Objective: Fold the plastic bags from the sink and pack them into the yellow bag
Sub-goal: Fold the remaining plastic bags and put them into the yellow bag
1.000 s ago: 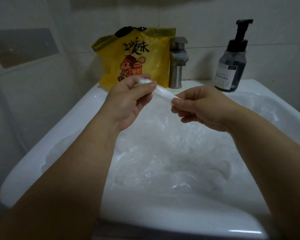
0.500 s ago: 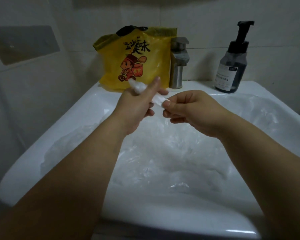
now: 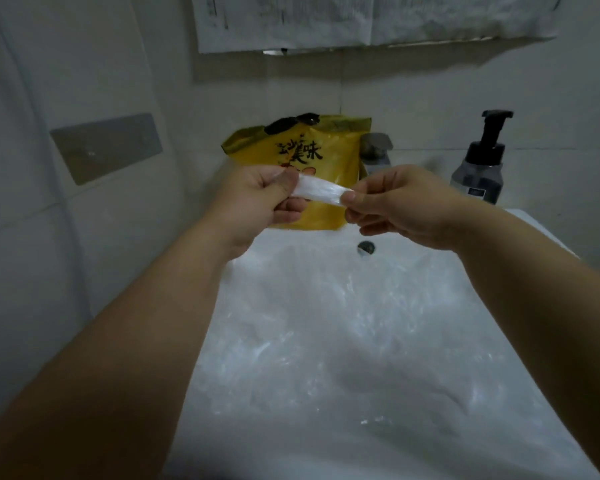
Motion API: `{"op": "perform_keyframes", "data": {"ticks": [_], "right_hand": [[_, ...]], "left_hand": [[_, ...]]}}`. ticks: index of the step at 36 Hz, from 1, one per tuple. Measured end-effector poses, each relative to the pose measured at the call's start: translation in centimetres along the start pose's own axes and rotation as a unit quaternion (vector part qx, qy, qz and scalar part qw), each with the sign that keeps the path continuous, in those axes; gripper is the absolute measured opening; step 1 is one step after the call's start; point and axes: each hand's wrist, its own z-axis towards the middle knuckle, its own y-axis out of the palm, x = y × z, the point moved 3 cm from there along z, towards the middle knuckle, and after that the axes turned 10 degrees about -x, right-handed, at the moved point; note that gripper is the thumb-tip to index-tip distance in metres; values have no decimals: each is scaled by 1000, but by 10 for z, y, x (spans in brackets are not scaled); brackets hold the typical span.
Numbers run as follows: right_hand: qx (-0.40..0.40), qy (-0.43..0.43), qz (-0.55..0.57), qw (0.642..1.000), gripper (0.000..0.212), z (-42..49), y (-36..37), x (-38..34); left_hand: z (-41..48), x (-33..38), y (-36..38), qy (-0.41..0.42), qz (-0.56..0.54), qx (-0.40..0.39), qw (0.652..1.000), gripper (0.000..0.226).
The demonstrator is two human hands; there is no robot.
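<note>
Presently in hand: the folding step, one bag worked, none seen going into the pack.

1. Sink [image 3: 312,242]: white basin that fills the lower view.
2. Loose plastic bags [image 3: 326,323]: a clear, crumpled heap lying across the basin. By the look of it, most of the folding remains.
3. Yellow bag [image 3: 326,157]: printed, standing upright at the back of the sink against the wall, just beside the tap [image 3: 376,148]. Its dark mouth faces up.
4. Soap bottle [image 3: 478,174]: pump type, at the back right, well apart from the work.
5. Left hand [image 3: 257,199]: fingers [image 3: 291,206] curled, pinching the left end of the strip.
6. Right hand [image 3: 402,206]: thumb and fingers [image 3: 352,197] pinching the right end.
7. Folded strip [image 3: 317,190]: one plastic bag reduced to a narrow white band.
   - It is held taut between the two hands, in the air in front of the yellow bag and above the back of the sink.
   - Its long axis runs left to right, sloping slightly down towards the right hand.
   - Its flat face is turned roughly towards the camera.

Next move, as judged: bring one end over to the other to shorten the band into a small packet. Then lift it to the yellow bag's mouth, which one hand may need to hold open.
</note>
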Motion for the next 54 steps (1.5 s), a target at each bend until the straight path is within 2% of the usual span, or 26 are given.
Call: {"op": "perform_keyframes", "data": {"ticks": [3,7,10,14,16,18,20,22,25,29,33,36,38,40,42,46,50,52,54], "right_hand": [[17,-11,-1,1000,13,15,-3,-10],[50,-20,-7,999,13,32,-11,-19],[61,-30,-29,997,14,52,-18,-27],[51,-37,-49,997,14,84,-25,-40],[71,-50,-50,995,12,98,-31,-44],[112,-67,-69,989,6,110,-38,-48],[171,-84,-109,976,9,124,-47,-52],[220,-98,-142,960,17,137,-57,-54],[247,-89,-196,945,23,155,-68,-54],[218,-45,-309,925,27,176,-72,-50],[94,59,-448,887,26,193,-67,-45],[45,123,-482,866,32,196,-62,-45],[64,103,-457,881,36,192,-63,-49],[112,60,-401,907,38,185,-68,-53],[153,23,-364,919,38,173,-70,-57],[201,-41,-314,927,34,139,-63,-60],[260,-89,-260,926,33,100,-51,-56],[282,-95,-232,926,33,77,-43,-50],[285,-86,-211,931,31,57,-36,-39]], "left_hand": [[14,9,-10,12,10,46,999,18],[31,15,-20,-2,-33,57,998,12],[43,23,-35,37,-7,116,993,5],[63,33,-52,57,36,142,988,9],[74,35,-58,40,27,138,989,10],[83,36,-62,29,24,137,990,22],[93,35,-68,21,58,139,988,42],[102,35,-74,19,140,145,979,53],[113,31,-76,12,269,113,956,45],[127,16,-74,-24,374,47,926,37],[139,14,-77,-14,413,65,908,18],[146,17,-78,1,426,86,901,16],[148,16,-78,3,423,90,902,17],[149,14,-77,0,414,92,906,18],[145,13,-76,-5,401,97,911,21],[127,13,-67,10,378,103,920,29],[93,20,-51,46,363,145,919,40],[74,16,-40,49,351,152,923,40],[57,8,-26,26,322,125,938,31]]}}
